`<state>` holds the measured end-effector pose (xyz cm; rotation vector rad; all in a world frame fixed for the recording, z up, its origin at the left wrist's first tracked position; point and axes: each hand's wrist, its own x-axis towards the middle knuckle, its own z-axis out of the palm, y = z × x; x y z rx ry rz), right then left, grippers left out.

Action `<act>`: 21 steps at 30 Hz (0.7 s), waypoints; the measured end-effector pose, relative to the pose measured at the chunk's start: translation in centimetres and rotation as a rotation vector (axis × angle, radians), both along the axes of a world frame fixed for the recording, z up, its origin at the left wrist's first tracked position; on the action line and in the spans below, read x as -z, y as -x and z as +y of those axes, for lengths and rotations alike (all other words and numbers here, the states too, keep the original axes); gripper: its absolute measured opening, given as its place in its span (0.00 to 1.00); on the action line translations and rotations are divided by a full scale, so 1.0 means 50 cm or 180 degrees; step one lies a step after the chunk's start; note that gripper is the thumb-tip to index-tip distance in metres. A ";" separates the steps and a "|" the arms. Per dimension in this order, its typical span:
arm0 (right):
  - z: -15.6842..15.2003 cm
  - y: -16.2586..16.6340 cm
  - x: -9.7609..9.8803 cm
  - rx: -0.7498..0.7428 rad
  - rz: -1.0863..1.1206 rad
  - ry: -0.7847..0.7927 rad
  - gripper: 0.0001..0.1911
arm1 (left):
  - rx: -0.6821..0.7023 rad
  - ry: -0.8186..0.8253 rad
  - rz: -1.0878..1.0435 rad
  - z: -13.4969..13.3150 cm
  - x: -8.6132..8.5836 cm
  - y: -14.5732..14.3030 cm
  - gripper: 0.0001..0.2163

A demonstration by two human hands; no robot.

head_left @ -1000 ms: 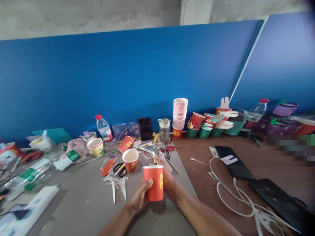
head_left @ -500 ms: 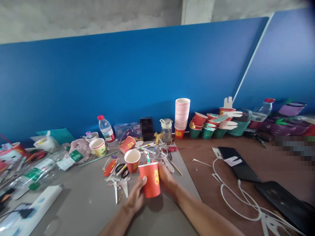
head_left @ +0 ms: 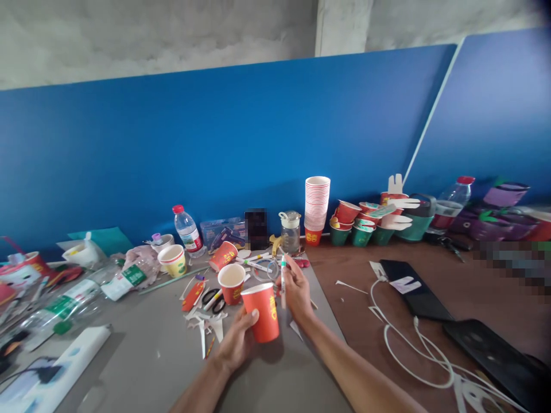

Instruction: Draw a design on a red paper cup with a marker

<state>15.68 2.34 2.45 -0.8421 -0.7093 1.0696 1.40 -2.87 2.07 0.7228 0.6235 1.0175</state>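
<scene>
Gripping the cup [head_left: 260,312], our left hand [head_left: 236,342] wraps its left side; just right of that hold, our right hand [head_left: 298,290] pinches the pen [head_left: 283,280], nearly upright.

Your right hand [head_left: 298,287] is out from behind the red cup [head_left: 262,314] now — apart from it, off to its right. The marker [head_left: 283,281] you grip (only its end showed above the cup half a second ago) comes into view — and the cup leans further left.
</scene>
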 end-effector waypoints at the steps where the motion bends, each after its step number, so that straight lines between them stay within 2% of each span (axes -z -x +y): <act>1: -0.002 -0.005 -0.003 0.0013 -0.0070 -0.0081 0.20 | -0.0074 0.0016 -0.0026 0.005 -0.003 0.000 0.19; 4: -0.004 -0.017 -0.001 -0.0365 -0.0187 -0.0092 0.14 | -0.0200 0.0133 -0.0076 0.017 -0.006 0.001 0.16; 7: 0.001 -0.019 0.012 -0.0733 -0.0011 -0.0034 0.11 | -0.0275 0.0228 -0.0095 0.021 -0.003 0.002 0.16; 9: 0.006 -0.016 0.020 -0.0665 0.0057 -0.0235 0.14 | -0.0337 0.0315 -0.0105 0.023 0.000 0.000 0.17; 13: 0.001 -0.006 0.026 -0.0220 -0.0184 -0.0682 0.20 | -0.0605 0.0642 -0.0079 0.029 0.005 -0.006 0.16; 17: -0.031 0.009 0.017 -0.0033 -0.0674 -0.0732 0.14 | -0.0643 0.0678 -0.0170 0.035 0.008 -0.013 0.16; 21: -0.067 0.022 0.008 -0.0059 -0.1190 -0.1061 0.13 | -0.0472 0.0529 -0.0187 0.038 0.015 -0.013 0.17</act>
